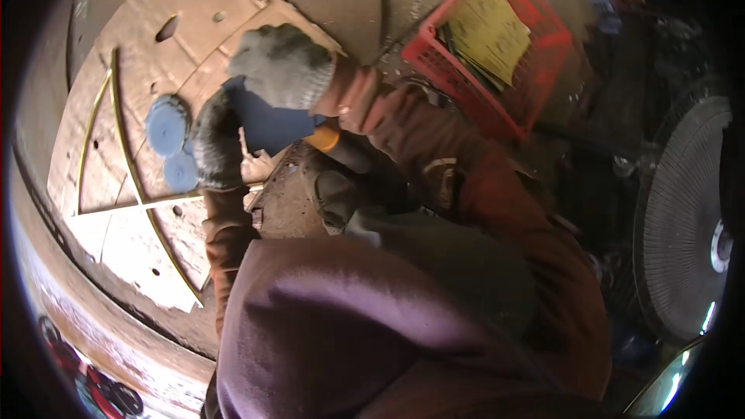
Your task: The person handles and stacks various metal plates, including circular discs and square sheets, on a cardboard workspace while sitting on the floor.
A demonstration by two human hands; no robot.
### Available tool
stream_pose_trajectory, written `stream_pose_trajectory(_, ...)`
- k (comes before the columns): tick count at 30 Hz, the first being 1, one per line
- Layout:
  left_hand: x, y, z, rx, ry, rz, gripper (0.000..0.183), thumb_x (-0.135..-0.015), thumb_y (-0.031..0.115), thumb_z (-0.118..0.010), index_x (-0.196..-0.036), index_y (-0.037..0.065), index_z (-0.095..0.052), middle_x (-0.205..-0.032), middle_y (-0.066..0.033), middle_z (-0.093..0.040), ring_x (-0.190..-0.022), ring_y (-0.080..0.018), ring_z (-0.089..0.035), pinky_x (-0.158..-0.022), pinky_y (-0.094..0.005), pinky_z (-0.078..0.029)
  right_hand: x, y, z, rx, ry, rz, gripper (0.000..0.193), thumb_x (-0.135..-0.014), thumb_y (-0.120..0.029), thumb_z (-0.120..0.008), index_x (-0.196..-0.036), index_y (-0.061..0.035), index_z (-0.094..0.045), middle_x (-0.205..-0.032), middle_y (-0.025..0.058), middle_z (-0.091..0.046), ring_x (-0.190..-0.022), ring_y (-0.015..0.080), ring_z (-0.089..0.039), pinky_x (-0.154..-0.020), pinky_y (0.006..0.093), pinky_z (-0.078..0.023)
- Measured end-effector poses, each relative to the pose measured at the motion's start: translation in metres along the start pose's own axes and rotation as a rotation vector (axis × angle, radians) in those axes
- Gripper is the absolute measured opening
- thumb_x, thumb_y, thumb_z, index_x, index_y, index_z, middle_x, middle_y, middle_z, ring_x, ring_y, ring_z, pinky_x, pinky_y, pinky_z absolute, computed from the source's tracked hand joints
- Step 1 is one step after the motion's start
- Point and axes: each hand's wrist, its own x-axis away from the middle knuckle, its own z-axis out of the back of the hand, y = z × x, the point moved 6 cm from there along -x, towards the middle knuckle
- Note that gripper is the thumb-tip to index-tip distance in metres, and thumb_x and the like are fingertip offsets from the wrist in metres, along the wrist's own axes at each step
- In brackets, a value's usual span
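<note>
Both my hands wear grey knit gloves. A flat blue sheet piece [272, 118] is between them, above the near edge of a large cardboard sheet [124, 240]. My right hand [283, 66] is closed over its far edge; the glove hides the fingertips. At its left edge my left hand [216, 140] is closed, its fingers partly hidden. Just left of that hand, a large blue disc [167, 126] and a smaller blue disc [181, 172] lie on the cardboard. A yellow-orange object [323, 138], partly covered, shows by the blue piece's right corner.
Thin gold-coloured strips [124, 136], some curved, cross on the cardboard. A red plastic crate [543, 70] with yellow paper [489, 31] in it stands at the far right. A large round fan [683, 217] is at my right. My shoe [335, 194] is close below the blue piece.
</note>
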Motion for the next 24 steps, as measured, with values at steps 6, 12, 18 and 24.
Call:
stream_pose_trajectory(6, -0.002, -0.006, 0.004, -0.217, -0.005, -0.170, 0.031, -0.105, 0.010, -0.058, -0.130, -0.003, -0.068, -0.125, -0.0107, -0.071, -0.111, -0.0194, -0.067, -0.096, -0.0326, -0.054, 0.009, -0.006, 0.006, 0.165, 0.080, -0.040, 0.021, -0.084, -0.024, -0.070, -0.101, -0.0146, -0.077, -0.098, 0.0120, -0.069, -0.087, 0.0312, -0.069, -0.078, 0.0470, -0.056)
stream_pose_trajectory(12, -0.004, -0.021, 0.021, -0.007, 0.055, 0.029, 0.032, -0.104, 0.013, -0.060, -0.130, -0.004, -0.067, -0.124, -0.0112, -0.071, -0.110, -0.0209, -0.067, -0.096, -0.0334, -0.053, 0.016, -0.011, 0.009, 0.162, 0.220, -0.022, 0.018, -0.081, -0.021, -0.068, -0.096, -0.0160, -0.077, -0.097, 0.0099, -0.069, -0.087, 0.0291, -0.069, -0.075, 0.0462, -0.055)
stream_pose_trajectory(18, -0.010, -0.030, 0.028, -0.057, 0.063, 0.017, 0.031, -0.103, 0.021, -0.060, -0.122, -0.002, -0.068, -0.113, -0.0107, -0.072, -0.101, -0.0210, -0.067, -0.089, -0.0326, -0.053, 0.015, -0.010, 0.006, 0.117, 0.170, -0.035, 0.019, -0.079, -0.021, -0.068, -0.097, -0.0183, -0.076, -0.101, 0.0059, -0.069, -0.092, 0.0285, -0.069, -0.078, 0.0474, -0.053)
stream_pose_trajectory(24, -0.003, 0.013, -0.023, 0.036, 0.052, -0.008, 0.028, -0.102, 0.018, -0.060, -0.120, -0.003, -0.067, -0.104, -0.0106, -0.071, -0.091, -0.0189, -0.066, -0.079, -0.0334, -0.054, 0.014, -0.011, -0.001, 0.138, 0.177, -0.029, 0.017, -0.079, -0.020, -0.067, -0.094, -0.0178, -0.076, -0.095, 0.0053, -0.072, -0.091, 0.0290, -0.070, -0.080, 0.0480, -0.053)
